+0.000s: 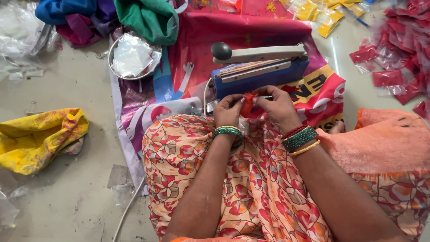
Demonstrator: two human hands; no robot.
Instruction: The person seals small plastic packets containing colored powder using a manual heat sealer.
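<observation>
Both hands at frame centre, just below the blue heat sealer [260, 74]; left hand [228, 110] and right hand [277, 105] pinching one small red packet [247, 102] between them, fingertips closed on its top edge, left from 9 o'clock, right from 3 o'clock; remaining fingers curled in, nothing else visibly held. Packet sits over the lap, touching the sealer's front edge or just short of it; cannot tell which. Looks like thin clear film with red powder fill: light, limp, slippery, likely to sag or spill if open mouth tips; best held by the empty film margin at the top, both corners, kept taut and upright. Sealer arm with black knob [221, 51] raised at 12 o'clock. Steel bowl [117, 67] of clear film bags at 10 o'clock; pile of red packets [398, 49] at 2 o'clock; yellow packets [327, 18] at 1 o'clock; yellow stained cloth [40, 136] at 9 o'clock.
</observation>
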